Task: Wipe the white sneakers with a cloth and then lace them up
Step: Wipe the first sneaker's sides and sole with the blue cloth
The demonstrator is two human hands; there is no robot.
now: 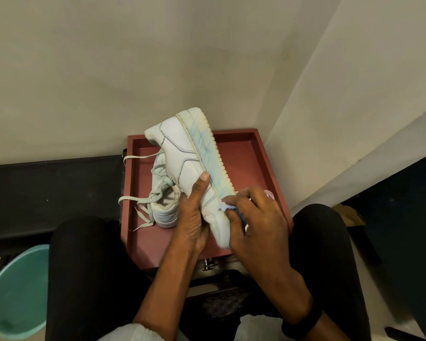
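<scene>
**Cloth at the toe edge**

Nearest me, my left hand [194,217] grips the tilted sneaker [182,153], thumb along its side. My right hand [256,225] pinches the blue cloth [231,208] against its sole edge. Behind, a second sneaker [164,210] lies in the tray [244,156], laces crossing the left rim; bare floor shows on the right.

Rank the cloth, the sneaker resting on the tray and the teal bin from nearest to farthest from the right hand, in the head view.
1. The cloth, in the right hand's grip.
2. The sneaker, resting on the tray, to the left.
3. The bin, on the floor, far left.
</scene>
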